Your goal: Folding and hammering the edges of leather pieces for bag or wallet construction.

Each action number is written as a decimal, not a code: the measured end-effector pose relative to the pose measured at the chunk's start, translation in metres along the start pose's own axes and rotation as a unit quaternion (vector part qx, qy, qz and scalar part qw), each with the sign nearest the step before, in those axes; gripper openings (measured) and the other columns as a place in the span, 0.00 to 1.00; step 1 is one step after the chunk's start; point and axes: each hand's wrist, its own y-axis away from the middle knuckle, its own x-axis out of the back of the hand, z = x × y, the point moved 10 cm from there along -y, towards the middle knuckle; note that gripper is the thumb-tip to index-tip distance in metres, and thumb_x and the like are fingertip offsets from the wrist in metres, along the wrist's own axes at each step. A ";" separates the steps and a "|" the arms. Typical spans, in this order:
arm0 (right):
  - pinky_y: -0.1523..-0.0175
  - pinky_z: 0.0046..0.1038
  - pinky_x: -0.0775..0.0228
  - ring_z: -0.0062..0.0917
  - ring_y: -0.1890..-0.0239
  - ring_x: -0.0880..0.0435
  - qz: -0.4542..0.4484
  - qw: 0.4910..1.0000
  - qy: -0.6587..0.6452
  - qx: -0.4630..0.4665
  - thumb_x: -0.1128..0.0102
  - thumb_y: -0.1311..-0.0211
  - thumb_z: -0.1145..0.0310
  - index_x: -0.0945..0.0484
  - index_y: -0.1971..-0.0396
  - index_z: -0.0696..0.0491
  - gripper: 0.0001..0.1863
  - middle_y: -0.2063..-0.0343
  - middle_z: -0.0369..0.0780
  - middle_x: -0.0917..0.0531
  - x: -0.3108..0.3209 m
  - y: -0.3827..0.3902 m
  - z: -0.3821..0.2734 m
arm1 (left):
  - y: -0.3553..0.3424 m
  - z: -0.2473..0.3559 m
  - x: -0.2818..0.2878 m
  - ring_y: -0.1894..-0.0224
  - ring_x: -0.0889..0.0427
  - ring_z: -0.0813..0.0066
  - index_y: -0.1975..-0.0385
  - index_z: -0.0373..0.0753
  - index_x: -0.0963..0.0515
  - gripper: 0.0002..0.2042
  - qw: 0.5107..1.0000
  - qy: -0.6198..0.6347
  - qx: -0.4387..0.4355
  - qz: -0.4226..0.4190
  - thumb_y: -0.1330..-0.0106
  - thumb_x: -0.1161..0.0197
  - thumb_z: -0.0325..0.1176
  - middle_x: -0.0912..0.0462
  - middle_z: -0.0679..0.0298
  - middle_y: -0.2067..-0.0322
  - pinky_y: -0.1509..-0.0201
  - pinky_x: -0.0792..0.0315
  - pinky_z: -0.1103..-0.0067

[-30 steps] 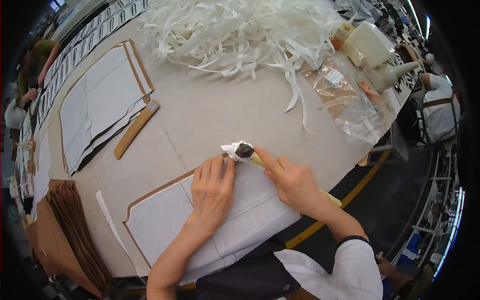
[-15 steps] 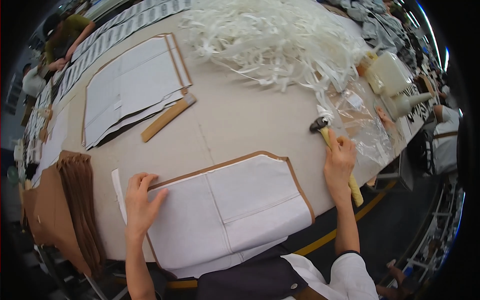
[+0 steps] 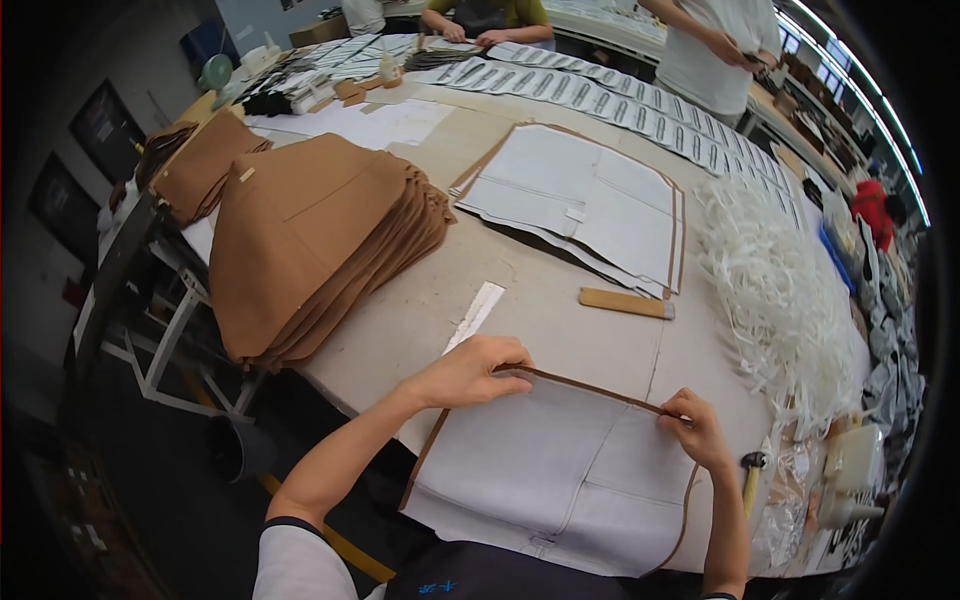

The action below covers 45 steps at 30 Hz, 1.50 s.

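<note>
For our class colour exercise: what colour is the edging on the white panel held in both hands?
The edging is brown, showing best in the head view.

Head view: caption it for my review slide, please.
Left hand and right hand hold a brown-edged white panel by its far edge, hammer at right, brown stack at left.

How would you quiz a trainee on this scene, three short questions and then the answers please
1. True or false: the hammer lies on the table.
2. The left hand and right hand both: A, pinch the edge of the white panel; B, hold up a ruler; C, rest flat on the floor.
3. What colour is the big fanned stack left of that panel?

Key: 1, true. 2, A. 3, brown.
</note>
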 end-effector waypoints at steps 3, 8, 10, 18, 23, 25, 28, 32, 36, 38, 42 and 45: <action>0.58 0.29 0.28 0.32 0.65 0.19 0.059 0.993 0.019 0.102 0.35 0.41 0.84 0.17 0.62 0.60 0.08 0.66 0.43 0.18 0.050 -0.052 -0.072 | 0.013 0.042 0.067 0.58 0.16 0.69 0.55 0.34 0.16 0.12 0.994 -0.052 -0.044 0.088 0.35 0.26 0.31 0.14 0.59 0.62 0.51 0.24 0.75; 0.51 0.31 0.26 0.37 0.60 0.16 0.292 0.888 0.115 0.337 0.34 0.33 0.77 0.16 0.60 0.61 0.05 0.65 0.45 0.17 0.140 -0.199 -0.260 | 0.054 0.144 0.283 0.62 0.16 0.82 0.52 0.42 0.13 0.10 0.921 -0.201 -0.045 0.330 0.30 0.28 0.34 0.12 0.69 0.63 0.55 0.21 0.80; 0.53 0.31 0.25 0.38 0.61 0.14 0.388 0.787 0.061 0.476 0.32 0.31 0.71 0.13 0.58 0.57 0.07 0.62 0.46 0.15 0.153 -0.228 -0.348 | 0.110 0.196 0.357 0.59 0.14 0.82 0.46 0.42 0.13 0.14 0.818 -0.308 -0.097 0.475 0.28 0.31 0.38 0.10 0.67 0.59 0.53 0.19 0.81; 0.50 0.39 0.30 0.36 0.58 0.19 0.457 0.633 0.004 0.625 0.32 0.47 0.78 0.11 0.67 0.48 0.10 0.65 0.37 0.16 0.004 -0.240 -0.442 | 0.258 0.219 0.287 0.51 0.14 0.68 0.51 0.36 0.13 0.11 0.634 -0.596 -0.085 0.486 0.30 0.35 0.20 0.13 0.60 0.54 0.44 0.22 0.75; 0.47 0.37 0.29 0.33 0.53 0.21 0.304 0.756 0.077 0.574 0.30 0.47 0.79 0.11 0.60 0.48 0.14 0.62 0.37 0.19 -0.154 -0.277 -0.383 | 0.286 0.070 0.239 0.53 0.16 0.57 0.55 0.34 0.13 0.12 0.692 -0.570 0.047 0.441 0.37 0.33 0.18 0.16 0.58 0.59 0.49 0.23 0.66; 0.44 0.39 0.29 0.33 0.52 0.22 0.270 0.762 0.127 0.574 0.32 0.53 0.78 0.13 0.58 0.50 0.19 0.58 0.38 0.20 -0.192 -0.280 -0.355 | 0.287 0.027 0.217 0.52 0.16 0.57 0.55 0.33 0.13 0.12 0.701 -0.569 0.056 0.426 0.38 0.33 0.18 0.16 0.58 0.58 0.50 0.24 0.66; 0.42 0.39 0.30 0.35 0.52 0.23 0.241 0.777 0.120 0.570 0.33 0.56 0.79 0.15 0.56 0.51 0.21 0.56 0.39 0.20 -0.202 -0.277 -0.337 | 0.283 -0.004 0.195 0.52 0.16 0.58 0.55 0.33 0.13 0.11 0.719 -0.535 0.080 0.435 0.36 0.34 0.18 0.15 0.58 0.57 0.48 0.23 0.66; 0.41 0.40 0.30 0.36 0.50 0.22 0.239 0.801 0.115 0.536 0.34 0.53 0.81 0.16 0.52 0.51 0.23 0.55 0.39 0.20 -0.187 -0.270 -0.325 | 0.291 -0.011 0.187 0.47 0.17 0.56 0.52 0.32 0.14 0.12 0.718 -0.486 0.096 0.490 0.33 0.35 0.18 0.15 0.56 0.53 0.42 0.24 0.64; 0.44 0.41 0.31 0.39 0.50 0.21 0.285 0.839 0.102 0.452 0.37 0.49 0.82 0.15 0.58 0.54 0.17 0.57 0.42 0.19 -0.142 -0.279 -0.245 | 0.275 0.008 0.147 0.43 0.19 0.53 0.52 0.31 0.14 0.12 0.680 -0.533 0.082 0.497 0.34 0.34 0.18 0.17 0.56 0.51 0.40 0.26 0.61; 0.47 0.40 0.31 0.38 0.51 0.21 0.312 0.862 0.133 0.377 0.34 0.48 0.80 0.14 0.59 0.53 0.15 0.57 0.41 0.18 -0.103 -0.288 -0.182 | 0.261 0.013 0.127 0.45 0.18 0.53 0.54 0.31 0.13 0.11 0.699 -0.520 0.059 0.487 0.34 0.34 0.17 0.16 0.56 0.52 0.40 0.26 0.61; 0.51 0.38 0.30 0.36 0.53 0.21 0.307 0.894 0.208 0.250 0.25 0.46 0.71 0.13 0.62 0.51 0.11 0.58 0.39 0.18 -0.059 -0.288 -0.082 | 0.226 0.005 0.096 0.48 0.17 0.53 0.56 0.31 0.13 0.12 0.753 -0.472 0.020 0.458 0.39 0.34 0.15 0.16 0.56 0.55 0.44 0.23 0.61; 0.54 0.38 0.28 0.34 0.56 0.19 0.305 0.890 0.222 0.255 0.27 0.43 0.70 0.12 0.63 0.51 0.07 0.61 0.39 0.17 -0.055 -0.288 -0.057 | 0.192 0.014 0.082 0.49 0.17 0.52 0.57 0.31 0.14 0.16 0.774 -0.455 -0.013 0.441 0.46 0.35 0.13 0.16 0.56 0.56 0.46 0.23 0.62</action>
